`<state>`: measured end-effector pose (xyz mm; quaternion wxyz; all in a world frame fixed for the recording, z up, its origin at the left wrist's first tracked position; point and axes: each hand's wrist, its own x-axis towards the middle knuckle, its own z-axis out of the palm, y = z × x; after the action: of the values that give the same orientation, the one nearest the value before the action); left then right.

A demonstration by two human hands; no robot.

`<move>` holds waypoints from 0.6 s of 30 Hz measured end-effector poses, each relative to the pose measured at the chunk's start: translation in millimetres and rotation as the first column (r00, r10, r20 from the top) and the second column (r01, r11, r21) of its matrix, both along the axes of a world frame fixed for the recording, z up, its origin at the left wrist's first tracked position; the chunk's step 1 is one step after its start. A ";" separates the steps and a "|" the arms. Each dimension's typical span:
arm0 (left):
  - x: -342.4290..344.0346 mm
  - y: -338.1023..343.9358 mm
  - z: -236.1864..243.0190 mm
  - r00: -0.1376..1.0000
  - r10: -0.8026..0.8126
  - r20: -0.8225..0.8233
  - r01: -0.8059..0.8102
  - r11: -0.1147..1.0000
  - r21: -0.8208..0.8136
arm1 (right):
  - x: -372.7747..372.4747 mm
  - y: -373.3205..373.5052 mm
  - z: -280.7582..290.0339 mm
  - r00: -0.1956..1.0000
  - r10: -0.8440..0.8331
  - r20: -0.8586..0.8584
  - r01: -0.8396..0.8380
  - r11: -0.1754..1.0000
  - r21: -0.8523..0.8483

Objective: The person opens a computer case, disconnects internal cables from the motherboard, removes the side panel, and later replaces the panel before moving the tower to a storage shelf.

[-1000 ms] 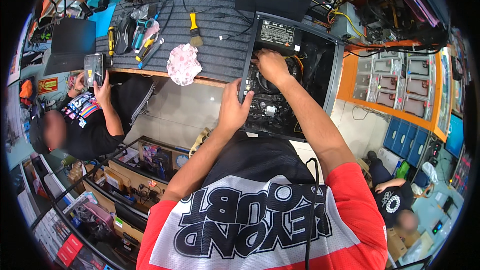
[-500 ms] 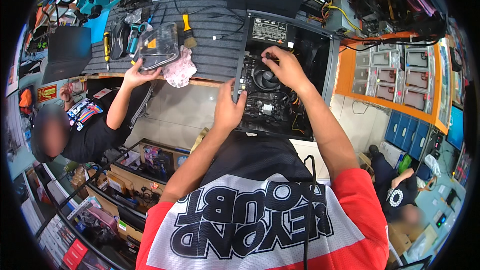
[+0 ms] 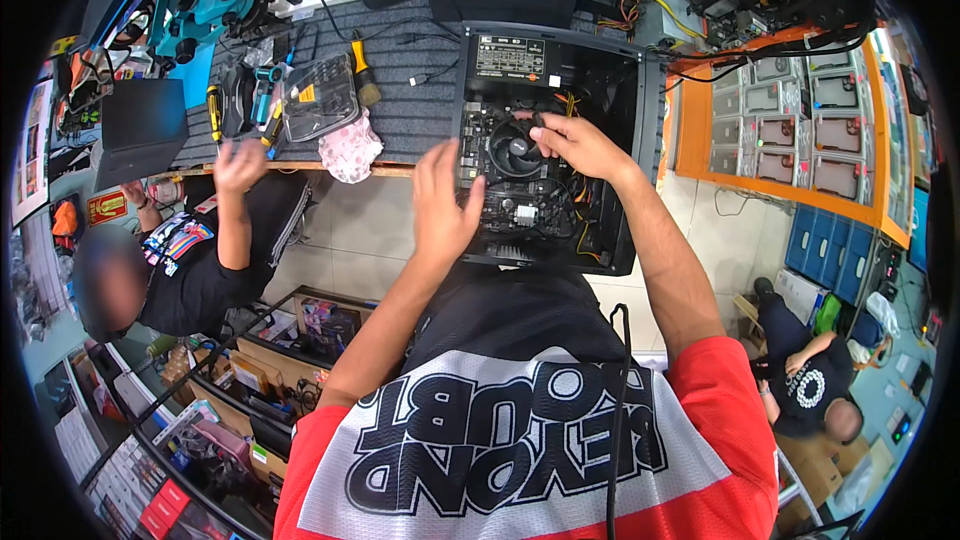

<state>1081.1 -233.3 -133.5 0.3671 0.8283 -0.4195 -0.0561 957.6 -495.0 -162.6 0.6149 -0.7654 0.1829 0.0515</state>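
An open black computer case [image 3: 648,90] lies on its side before me, its motherboard showing. On the board sits a round black CPU cooler fan [image 3: 516,148]. My right hand [image 3: 590,148] reaches in from the right, thumb and fingers closed together at the fan's upper right edge; whatever they pinch is hidden. At the case's left edge is my left hand [image 3: 440,202], fingers stretched out and thumb apart, holding nothing. A power supply with a printed label [image 3: 508,58] fills the case's far left corner. Yellow and black cables [image 3: 588,240] run along the board's right side.
Left on the ridged grey mat [image 3: 405,120] are a clear plastic box [image 3: 322,100], a yellow-handled brush [image 3: 362,75], a patterned cloth [image 3: 350,148] and a screwdriver [image 3: 214,112]. A co-worker's hand [image 3: 240,168] is by the bench edge. An orange display cabinet [image 3: 790,195] stands right.
My right hand has shifted from above the fan to its upper right edge. My left hand's fingers have straightened beside the case. The co-worker's hand has left the clear box.
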 end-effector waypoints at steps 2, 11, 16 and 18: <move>-0.9 -19.4 19.8 0.990 -0.139 0.013 0.140 0.985 -0.097 | -4.2 -2.0 -0.1 0.996 0.084 -0.019 -0.086 0.993 -0.083; -3.4 -78.5 -17.7 0.777 -0.172 -0.605 0.114 0.984 -0.134 | -5.4 -7.4 9.5 0.961 0.274 0.047 -0.245 0.914 -0.323; -1.9 -73.8 -42.2 0.418 -0.081 -0.905 -0.114 0.984 -0.140 | -10.1 2.8 5.7 0.992 0.017 0.122 -0.013 0.999 -0.038; -6.0 -70.7 -44.5 0.276 -0.079 -0.958 -0.181 0.975 -0.132 | -9.7 -1.5 0.3 0.995 0.001 0.103 -0.009 0.997 0.078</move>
<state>1075.1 -304.0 -178.0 0.6338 0.5957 -0.0908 -0.4851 947.9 -496.5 -162.3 0.6527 -0.7429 0.1469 0.0208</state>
